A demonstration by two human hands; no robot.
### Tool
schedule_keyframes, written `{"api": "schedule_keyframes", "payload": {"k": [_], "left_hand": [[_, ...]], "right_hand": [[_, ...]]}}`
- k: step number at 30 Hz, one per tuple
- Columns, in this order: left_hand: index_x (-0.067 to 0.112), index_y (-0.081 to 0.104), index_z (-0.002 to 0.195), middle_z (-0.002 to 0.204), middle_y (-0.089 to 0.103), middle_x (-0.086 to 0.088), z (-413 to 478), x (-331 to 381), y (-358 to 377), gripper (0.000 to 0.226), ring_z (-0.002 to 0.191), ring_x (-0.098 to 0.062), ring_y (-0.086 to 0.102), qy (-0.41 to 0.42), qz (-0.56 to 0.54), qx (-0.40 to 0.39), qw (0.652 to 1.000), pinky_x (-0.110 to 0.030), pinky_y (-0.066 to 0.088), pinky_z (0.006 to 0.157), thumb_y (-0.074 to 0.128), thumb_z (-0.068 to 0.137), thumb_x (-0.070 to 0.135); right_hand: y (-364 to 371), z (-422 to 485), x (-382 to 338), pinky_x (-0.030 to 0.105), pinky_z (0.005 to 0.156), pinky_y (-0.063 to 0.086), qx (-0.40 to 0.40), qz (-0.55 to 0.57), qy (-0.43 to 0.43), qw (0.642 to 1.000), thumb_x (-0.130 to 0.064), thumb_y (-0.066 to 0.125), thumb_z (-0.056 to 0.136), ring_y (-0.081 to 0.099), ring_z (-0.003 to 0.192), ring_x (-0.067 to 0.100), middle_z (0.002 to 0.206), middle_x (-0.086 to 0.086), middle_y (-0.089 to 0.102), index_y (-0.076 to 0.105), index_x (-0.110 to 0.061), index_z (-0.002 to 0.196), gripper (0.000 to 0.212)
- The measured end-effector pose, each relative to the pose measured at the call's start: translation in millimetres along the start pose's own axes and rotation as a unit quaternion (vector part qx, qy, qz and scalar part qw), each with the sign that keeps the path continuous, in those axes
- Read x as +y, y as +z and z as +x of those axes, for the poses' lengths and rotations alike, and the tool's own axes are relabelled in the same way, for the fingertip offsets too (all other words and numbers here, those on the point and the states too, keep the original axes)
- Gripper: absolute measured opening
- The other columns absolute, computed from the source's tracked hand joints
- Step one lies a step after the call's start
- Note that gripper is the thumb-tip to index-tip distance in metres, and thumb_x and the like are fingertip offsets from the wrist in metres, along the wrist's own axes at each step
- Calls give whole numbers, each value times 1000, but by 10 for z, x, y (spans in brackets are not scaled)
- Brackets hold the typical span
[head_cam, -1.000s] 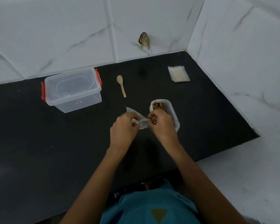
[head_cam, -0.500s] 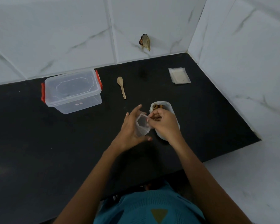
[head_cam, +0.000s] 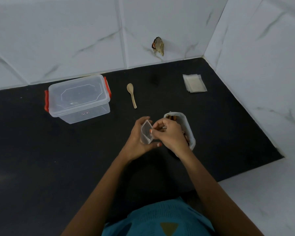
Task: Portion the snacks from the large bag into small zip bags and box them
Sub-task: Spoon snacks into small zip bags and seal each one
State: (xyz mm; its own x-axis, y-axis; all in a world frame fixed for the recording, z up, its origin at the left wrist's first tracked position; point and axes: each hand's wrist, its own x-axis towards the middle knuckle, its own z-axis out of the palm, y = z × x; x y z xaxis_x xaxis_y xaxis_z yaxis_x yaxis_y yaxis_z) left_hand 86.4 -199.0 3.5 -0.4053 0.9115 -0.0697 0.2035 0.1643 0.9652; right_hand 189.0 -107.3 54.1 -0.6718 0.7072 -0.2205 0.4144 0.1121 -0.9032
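Observation:
A small clear zip bag stands upright with its mouth spread wide, cradled in my left hand, fingers and thumb curled round it. My right hand pinches the bag's right rim with curled fingers. Just right of it, partly hidden under my right hand, lies the large white snack bag with brown snacks showing at its open top. A wooden spoon lies behind my hands on the black counter. A clear plastic box with red clips and its lid on sits at the left.
A stack of flat small zip bags lies at the back right near the corner. White marble-tiled walls close the back and the right side. A patch of torn material sticks to the back wall. The counter's front right edge meets a white floor.
The small bag went from stretched flat between both hands to upright and spread wide in my left hand. My right hand stays at its rim.

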Motion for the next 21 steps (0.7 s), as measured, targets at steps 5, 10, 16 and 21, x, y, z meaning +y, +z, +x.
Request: {"api": "schedule_keyframes", "payload": {"k": [5, 10, 16, 21], "left_hand": [[30, 43, 114, 118, 50, 3, 41, -82, -110, 61, 109, -6, 54, 11, -26, 56, 998, -22, 48, 85, 75, 62, 35], [30, 45, 107, 111, 53, 8, 127, -168, -228, 51, 103, -1, 54, -10, -27, 95, 995, -22, 47, 85, 78, 71, 14], [34, 39, 122, 122, 44, 15, 200, -279, -365, 63, 119, -10, 45, -38, -5, 144, 989, -27, 40, 99, 75, 74, 13], [29, 47, 114, 117, 50, 11, 256, -280, -416, 51, 111, -3, 49, -50, -13, 182, 982, -22, 42, 95, 75, 73, 13]], "right_hand": [[71, 178, -33, 11, 55, 50, -42, 4, 5, 999, -1, 62, 83, 60, 63, 7, 81, 1, 62, 59, -10, 85, 9], [140, 495, -27, 22, 70, 54, -100, -9, 37, 994, -20, 69, 81, 64, 78, 12, 84, 1, 65, 59, -22, 77, 11], [399, 1283, 40, 24, 73, 52, -26, -79, 70, 994, -24, 59, 89, 60, 74, 10, 75, -2, 61, 65, -12, 86, 14], [721, 1785, 4, 21, 58, 42, 38, -119, 60, 990, -19, 61, 88, 53, 61, 6, 72, -2, 57, 67, -6, 88, 15]]}}
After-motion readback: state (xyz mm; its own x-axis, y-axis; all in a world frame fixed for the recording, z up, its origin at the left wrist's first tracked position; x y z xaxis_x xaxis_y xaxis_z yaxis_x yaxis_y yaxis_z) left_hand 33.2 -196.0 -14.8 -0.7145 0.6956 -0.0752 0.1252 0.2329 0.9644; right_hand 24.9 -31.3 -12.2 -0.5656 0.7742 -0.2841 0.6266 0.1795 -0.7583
